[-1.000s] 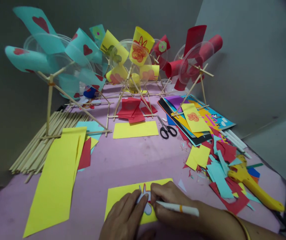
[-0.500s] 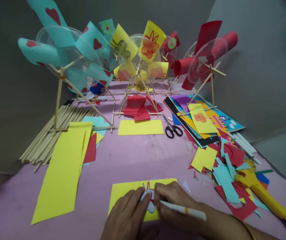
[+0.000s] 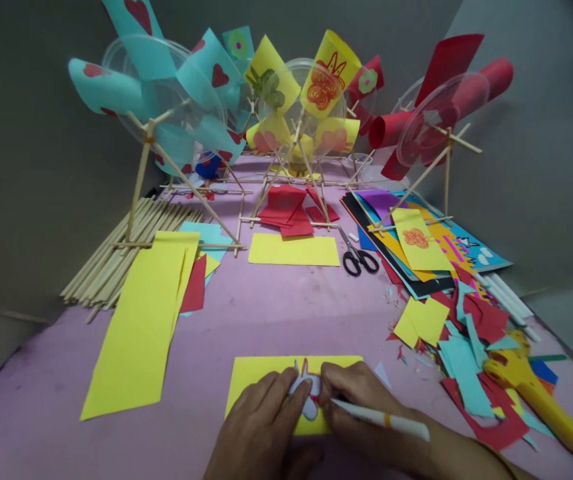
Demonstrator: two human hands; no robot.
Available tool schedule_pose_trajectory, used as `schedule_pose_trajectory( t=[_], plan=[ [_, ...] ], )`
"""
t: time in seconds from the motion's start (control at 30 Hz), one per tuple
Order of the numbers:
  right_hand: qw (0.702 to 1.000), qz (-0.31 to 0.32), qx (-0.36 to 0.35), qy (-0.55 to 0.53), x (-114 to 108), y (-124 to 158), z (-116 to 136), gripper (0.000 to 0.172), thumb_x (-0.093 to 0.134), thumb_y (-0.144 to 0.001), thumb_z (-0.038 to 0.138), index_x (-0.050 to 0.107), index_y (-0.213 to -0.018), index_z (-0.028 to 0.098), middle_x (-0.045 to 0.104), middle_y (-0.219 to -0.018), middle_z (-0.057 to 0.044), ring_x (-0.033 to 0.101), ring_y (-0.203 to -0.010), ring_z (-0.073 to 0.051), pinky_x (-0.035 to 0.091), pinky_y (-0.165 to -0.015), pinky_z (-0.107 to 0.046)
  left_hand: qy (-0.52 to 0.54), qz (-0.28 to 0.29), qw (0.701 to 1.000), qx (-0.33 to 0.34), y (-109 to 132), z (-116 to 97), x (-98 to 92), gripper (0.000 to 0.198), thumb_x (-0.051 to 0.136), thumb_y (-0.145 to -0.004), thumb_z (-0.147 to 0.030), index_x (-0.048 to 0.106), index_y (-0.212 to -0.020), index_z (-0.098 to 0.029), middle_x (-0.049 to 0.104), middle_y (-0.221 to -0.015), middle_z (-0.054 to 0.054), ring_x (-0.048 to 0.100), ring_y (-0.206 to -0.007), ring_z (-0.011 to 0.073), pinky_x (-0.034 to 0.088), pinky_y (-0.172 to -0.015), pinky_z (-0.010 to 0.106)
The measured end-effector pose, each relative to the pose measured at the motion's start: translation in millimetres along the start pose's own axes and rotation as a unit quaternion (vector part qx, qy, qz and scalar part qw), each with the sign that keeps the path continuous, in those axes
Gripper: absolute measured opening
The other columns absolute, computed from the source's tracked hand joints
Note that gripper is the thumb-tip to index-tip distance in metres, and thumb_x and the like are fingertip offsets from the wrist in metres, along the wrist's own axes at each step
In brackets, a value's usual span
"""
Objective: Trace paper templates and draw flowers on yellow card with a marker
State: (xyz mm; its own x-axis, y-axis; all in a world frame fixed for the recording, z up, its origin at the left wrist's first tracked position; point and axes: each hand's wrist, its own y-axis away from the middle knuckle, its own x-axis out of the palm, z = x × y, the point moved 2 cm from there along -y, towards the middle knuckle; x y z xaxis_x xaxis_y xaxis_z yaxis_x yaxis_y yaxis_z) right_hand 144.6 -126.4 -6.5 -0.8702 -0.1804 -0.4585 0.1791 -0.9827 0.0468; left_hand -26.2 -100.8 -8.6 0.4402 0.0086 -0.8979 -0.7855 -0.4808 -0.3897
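Observation:
Near the front edge of the table lies a yellow paper sheet (image 3: pixel 246 373). On it rests a small pale butterfly-shaped paper cutout (image 3: pixel 310 408) with red and blue marks along its edges, partly hidden by fingers. My left hand (image 3: pixel 266 420) presses the cutout onto the sheet, thumb and fingers bent close together over its left side. My right hand (image 3: pixel 356 400) is closed around a white marker pen (image 3: pixel 391 421) with an orange band, at the cutout's right edge. The pen's tip is hidden behind my fingers.
Paper pinwheels on stick stands, blue (image 3: pixel 166 127), yellow (image 3: pixel 301 100) and red (image 3: pixel 441 107), line the back. Yellow strips (image 3: pixel 136 333) and wooden sticks (image 3: pixel 121 253) lie left. Scissors (image 3: pixel 359 260), paper scraps (image 3: pixel 471 373) and a yellow glue gun (image 3: pixel 531 393) lie right.
The whole view has shifted, so the table's contents sit further right in the picture. Both hands stay on the cutout, and the marker pen remains in my right hand.

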Motion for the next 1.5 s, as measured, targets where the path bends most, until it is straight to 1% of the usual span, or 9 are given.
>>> schedule_pose_trajectory(
  t=[0.1, 0.2, 0.43, 0.73, 1.0, 1.13, 1.27, 1.33, 1.5],
  plan=[
    [1.0, -0.006, -0.006, 0.003, 0.1, -0.2, 0.7, 0.013, 0.043, -0.065, 0.013, 0.035, -0.061, 0.023, 0.037, -0.05, 0.008, 0.033, -0.042, -0.008, 0.028, -0.042, -0.017, -0.012, -0.021, 1.0, -0.005, -1.8, -0.9, 0.4, 0.029, 0.041, -0.091, -0.022, 0.057, -0.115, -0.018, 0.066, -0.107, 0.007, 0.062, -0.091, 0.0196, 0.053, -0.073, 0.031],
    [1.0, -0.01, -0.014, 0.002, 1.4, -0.2, -0.6, 0.013, 0.042, -0.066, 0.012, 0.035, -0.062, 0.023, 0.036, -0.051, 0.008, 0.032, -0.041, -0.007, 0.028, -0.042, -0.017, -0.019, -0.036, 0.999, -0.024, -4.3, -2.3, 1.8, 0.031, 0.033, -0.094, -0.015, 0.059, -0.11, -0.02, 0.067, -0.102, 0.005, 0.063, -0.087, 0.0179, 0.052, -0.069, 0.03],
    [1.0, -0.013, -0.021, 0.013, 1.3, 1.2, 0.1, 0.014, 0.043, -0.068, 0.012, 0.036, -0.062, 0.023, 0.038, -0.05, 0.008, 0.034, -0.04, -0.008, 0.031, -0.043, -0.017, -0.021, -0.04, 0.999, -0.029, -5.0, -3.5, 3.6, 0.031, 0.033, -0.095, -0.014, 0.06, -0.11, -0.021, 0.067, -0.101, 0.006, 0.063, -0.087, 0.0183, 0.052, -0.068, 0.03],
    [1.0, -0.006, -0.015, 0.007, -1.5, 0.9, 3.2, 0.01, 0.042, -0.069, 0.015, 0.039, -0.063, 0.023, 0.043, -0.052, 0.006, 0.038, -0.042, -0.008, 0.031, -0.043, -0.018, -0.008, -0.035, 0.998, -0.056, -5.6, -7.4, 2.3, 0.031, 0.033, -0.096, -0.016, 0.062, -0.107, -0.02, 0.067, -0.101, 0.006, 0.064, -0.087, 0.0195, 0.053, -0.066, 0.031],
    [1.0, 0.007, -0.022, -0.003, 0.1, 3.3, -2.7, 0.015, 0.041, -0.065, 0.009, 0.038, -0.064, 0.023, 0.042, -0.053, 0.007, 0.037, -0.043, -0.008, 0.028, -0.044, -0.018, 0.017, -0.034, 0.997, -0.066, -6.7, -7.5, 1.8, 0.029, 0.036, -0.095, -0.018, 0.062, -0.106, -0.02, 0.067, -0.101, 0.007, 0.063, -0.086, 0.0207, 0.053, -0.065, 0.033],
    [1.0, 0.012, -0.022, -0.007, 0.0, 4.8, -2.4, 0.014, 0.042, -0.068, 0.01, 0.037, -0.064, 0.023, 0.04, -0.053, 0.008, 0.035, -0.043, -0.008, 0.028, -0.044, -0.018, 0.017, -0.026, 0.997, -0.069, -8.1, -7.5, 0.5, 0.03, 0.035, -0.094, -0.016, 0.062, -0.106, -0.021, 0.067, -0.1, 0.007, 0.063, -0.085, 0.0205, 0.053, -0.065, 0.033],
    [1.0, -0.003, -0.011, 0.014, -0.7, 4.1, 0.2, 0.017, 0.042, -0.073, 0.015, 0.033, -0.061, 0.023, 0.034, -0.051, 0.008, 0.031, -0.041, -0.008, 0.026, -0.042, -0.019, 0.023, -0.033, 0.997, -0.073, -9.5, -8.7, 0.3, 0.03, 0.035, -0.094, -0.016, 0.062, -0.105, -0.02, 0.066, -0.1, 0.007, 0.062, -0.084, 0.0211, 0.053, -0.064, 0.033],
    [1.0, -0.003, -0.014, 0.021, -0.8, 4.1, 0.3, 0.018, 0.043, -0.073, 0.015, 0.032, -0.061, 0.023, 0.034, -0.05, 0.008, 0.032, -0.042, -0.008, 0.027, -0.043, -0.019, 0.025, -0.04, 0.996, -0.073, -9.6, -9.2, 0.9, 0.029, 0.034, -0.095, -0.017, 0.062, -0.105, -0.02, 0.066, -0.099, 0.007, 0.062, -0.083, 0.021, 0.052, -0.064, 0.033],
    [1.0, 0.008, -0.014, 0.014, -0.4, 6.4, -2.8, 0.014, 0.042, -0.067, 0.011, 0.036, -0.061, 0.023, 0.038, -0.05, 0.007, 0.035, -0.042, -0.008, 0.027, -0.043, -0.019, 0.025, -0.055, 0.996, -0.071, -9.2, -9.6, 0.7, 0.03, 0.032, -0.096, -0.019, 0.061, -0.103, -0.02, 0.067, -0.097, 0.006, 0.063, -0.082, 0.0209, 0.052, -0.063, 0.033]
  ],
)
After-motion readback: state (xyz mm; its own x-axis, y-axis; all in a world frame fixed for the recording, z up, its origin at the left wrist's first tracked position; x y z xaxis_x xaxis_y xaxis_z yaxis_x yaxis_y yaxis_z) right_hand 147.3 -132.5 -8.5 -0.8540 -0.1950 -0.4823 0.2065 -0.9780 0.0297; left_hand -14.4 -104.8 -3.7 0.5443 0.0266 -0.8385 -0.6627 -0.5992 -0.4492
